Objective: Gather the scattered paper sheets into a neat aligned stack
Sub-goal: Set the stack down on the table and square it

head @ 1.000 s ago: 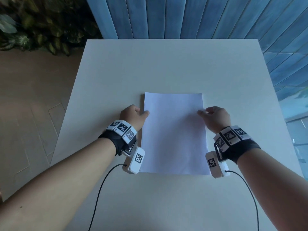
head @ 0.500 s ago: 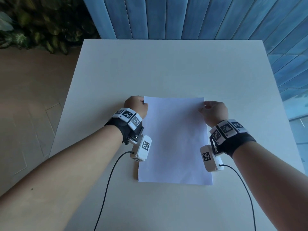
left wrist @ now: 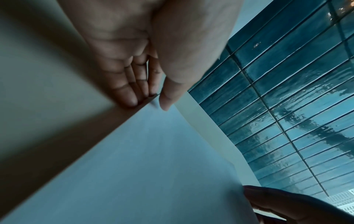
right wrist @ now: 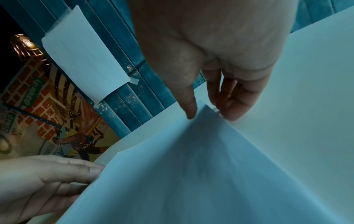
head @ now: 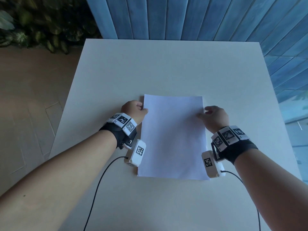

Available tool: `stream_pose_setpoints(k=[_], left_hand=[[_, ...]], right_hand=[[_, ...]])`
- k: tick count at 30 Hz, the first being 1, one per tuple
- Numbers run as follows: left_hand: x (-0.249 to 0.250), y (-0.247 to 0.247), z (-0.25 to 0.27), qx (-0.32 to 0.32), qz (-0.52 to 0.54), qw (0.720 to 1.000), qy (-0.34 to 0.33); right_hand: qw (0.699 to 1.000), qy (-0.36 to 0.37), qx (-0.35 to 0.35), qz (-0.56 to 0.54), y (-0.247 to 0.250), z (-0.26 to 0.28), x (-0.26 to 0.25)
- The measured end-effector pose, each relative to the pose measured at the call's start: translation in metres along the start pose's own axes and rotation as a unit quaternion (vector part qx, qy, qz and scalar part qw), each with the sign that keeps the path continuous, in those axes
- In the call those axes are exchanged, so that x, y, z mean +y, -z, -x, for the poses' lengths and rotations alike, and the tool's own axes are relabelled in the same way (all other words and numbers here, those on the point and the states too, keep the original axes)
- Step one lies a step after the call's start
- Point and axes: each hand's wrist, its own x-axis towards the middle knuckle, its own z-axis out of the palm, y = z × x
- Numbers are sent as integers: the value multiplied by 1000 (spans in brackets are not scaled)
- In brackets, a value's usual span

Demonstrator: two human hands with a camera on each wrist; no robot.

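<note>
A: From the head camera, where does the paper stack (head: 173, 135) lie?

B: Flat on the white table (head: 166, 67), toward six o'clock of the tabletop, long side running away from the person. The left hand (head: 135, 110) sits at the stack's ten o'clock edge, the right hand (head: 215, 115) at its two o'clock edge. Both flank it, probably to square the long sides.

A: And the left wrist camera?

B: There the left hand's fingers (left wrist: 130, 97) are nearly straight, tips butted against the paper's edge, thumb (left wrist: 168, 97) resting on top. That hand pushes and steadies; it does not clasp. The other hand shows at five o'clock.

A: The right wrist camera?

B: The right hand's thumb (right wrist: 189, 109) lies on the top sheet near its corner, and the fingers (right wrist: 231, 109) reach down at the edge beside it, seemingly pinching the sheets lightly. A sliver of lower sheet peeks out at that corner, so the alignment seems not quite finished. A taped note (right wrist: 82, 57) hangs on the blue wall behind.
</note>
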Motion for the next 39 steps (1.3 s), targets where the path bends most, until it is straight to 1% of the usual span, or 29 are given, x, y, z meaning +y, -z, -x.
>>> stream_pose_setpoints(k=[6,9,12,18,21,24,27,31,33,35,39], left_hand=[[-32,-6,56,-16,-2,1000,7],[-47,-10,80,-26,3,1000,9],[-52,-14,96,-35,-5,999,-14],[-53,-21,101,1,-14,999,-48],[-56,-25,98,12,-18,999,-47],[-58,-25,98,6,-22,998,-50],[-57,-21,101,2,-16,999,-33],[-68,-19,116,-11,-10,1000,-15],[-76,-21,130,-26,-9,999,-18],[-83,-26,140,-32,-3,999,-35],[-83,-31,145,-20,-14,998,-50]], right_hand=[[999,10,-31,22,3,51,39],[999,19,-31,24,-1,70,54],[999,21,-25,20,-6,79,61],[1000,13,2,24,-16,77,64],[999,14,11,44,-19,78,64],[999,16,9,42,-19,78,65],[999,17,5,29,-17,82,65],[999,13,-10,28,-13,100,74],[999,21,-14,35,-13,112,83],[999,34,-8,29,-16,121,90],[998,53,-5,22,-17,128,92]])
